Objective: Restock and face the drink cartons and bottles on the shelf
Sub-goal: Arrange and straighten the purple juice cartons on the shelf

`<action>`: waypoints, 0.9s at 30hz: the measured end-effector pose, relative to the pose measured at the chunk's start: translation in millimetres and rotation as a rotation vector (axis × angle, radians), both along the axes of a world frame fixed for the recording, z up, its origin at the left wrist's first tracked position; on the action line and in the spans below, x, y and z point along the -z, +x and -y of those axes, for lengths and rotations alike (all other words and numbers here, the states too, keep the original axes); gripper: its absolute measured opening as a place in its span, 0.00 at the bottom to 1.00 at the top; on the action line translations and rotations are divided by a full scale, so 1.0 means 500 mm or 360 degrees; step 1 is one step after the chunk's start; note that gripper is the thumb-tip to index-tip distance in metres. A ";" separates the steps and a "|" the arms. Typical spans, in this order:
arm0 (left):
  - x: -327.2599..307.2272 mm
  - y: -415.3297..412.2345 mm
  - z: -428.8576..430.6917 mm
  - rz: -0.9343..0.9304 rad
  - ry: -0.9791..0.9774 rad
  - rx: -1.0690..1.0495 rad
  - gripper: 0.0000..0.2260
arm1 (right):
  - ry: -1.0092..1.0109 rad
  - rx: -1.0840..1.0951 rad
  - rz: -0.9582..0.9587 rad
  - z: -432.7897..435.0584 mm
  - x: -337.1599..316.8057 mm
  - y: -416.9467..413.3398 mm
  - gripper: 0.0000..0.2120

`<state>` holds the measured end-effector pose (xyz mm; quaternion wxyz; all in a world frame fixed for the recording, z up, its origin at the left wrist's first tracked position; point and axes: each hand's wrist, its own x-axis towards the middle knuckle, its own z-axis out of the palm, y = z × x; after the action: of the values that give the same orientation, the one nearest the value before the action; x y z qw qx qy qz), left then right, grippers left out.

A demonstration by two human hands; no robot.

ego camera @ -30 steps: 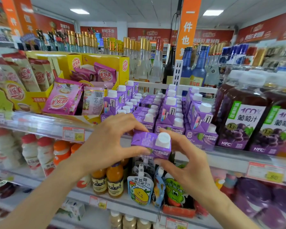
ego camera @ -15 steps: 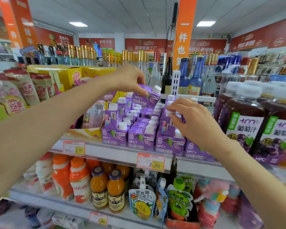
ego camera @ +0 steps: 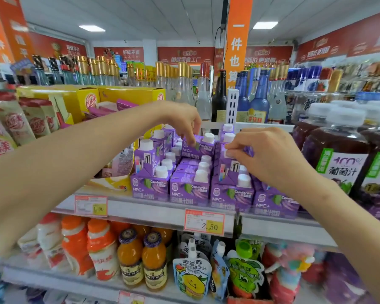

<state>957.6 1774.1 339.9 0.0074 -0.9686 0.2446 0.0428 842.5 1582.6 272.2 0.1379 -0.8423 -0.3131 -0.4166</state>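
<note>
**A:** Why is the left hand point(ego camera: 180, 121) reaching so far in over the shelf point(ego camera: 154, 210)?

**B:** It is setting a purple carton point(ego camera: 199, 148) on top of the lower layer, a few rows behind the front. Its grip is pinching the carton's top edge from above, fingertips narrow. I would say that is how it is lowering the carton square, label forward.

**A:** And the right hand point(ego camera: 268, 156)?

**B:** Its grip is pinching the top of the side-on carton point(ego camera: 227, 168) just beside the first. That one is showing its side panel instead of its label, so I am guessing it is being turned to face out.

**A:** Where are the others sitting?

**B:** The front row point(ego camera: 191, 189) is standing upright at the shelf lip, side by side, labels out and white caps on.

**A:** Anything else holding stock?

**B:** The yellow display box point(ego camera: 127, 94) on the left is holding purple sachets point(ego camera: 123, 105). The grape juice bottles point(ego camera: 336, 159) on the right are carrying dark juice under white caps.
</note>
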 end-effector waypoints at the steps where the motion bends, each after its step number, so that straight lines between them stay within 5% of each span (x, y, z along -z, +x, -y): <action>1: -0.003 0.002 0.000 -0.0012 -0.0004 0.0008 0.13 | 0.0014 -0.0007 -0.0006 0.001 0.001 0.000 0.02; 8: 0.006 0.021 0.005 -0.0155 -0.0074 0.0038 0.09 | 0.0036 -0.0026 -0.0036 0.001 0.002 -0.004 0.03; 15: 0.029 0.029 0.022 -0.0101 0.0331 0.0116 0.09 | 0.0096 -0.0030 -0.0006 -0.001 0.006 -0.011 0.06; 18: 0.013 0.030 0.021 -0.0220 0.0167 0.0097 0.09 | 0.0074 -0.0015 0.0010 -0.002 0.005 -0.012 0.05; 21: 0.004 0.041 0.033 0.0005 -0.0008 0.0137 0.05 | 0.0070 -0.0015 -0.0003 -0.002 0.004 -0.012 0.04; 27: 0.059 0.071 0.081 0.0018 0.0089 0.0117 0.09 | 0.0041 0.0001 -0.0036 -0.002 0.005 -0.012 0.03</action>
<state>993.0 1733.7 310.2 0.0375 -0.9586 0.2787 0.0439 836.5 1583.4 269.6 0.1520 -0.8452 -0.3058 -0.4111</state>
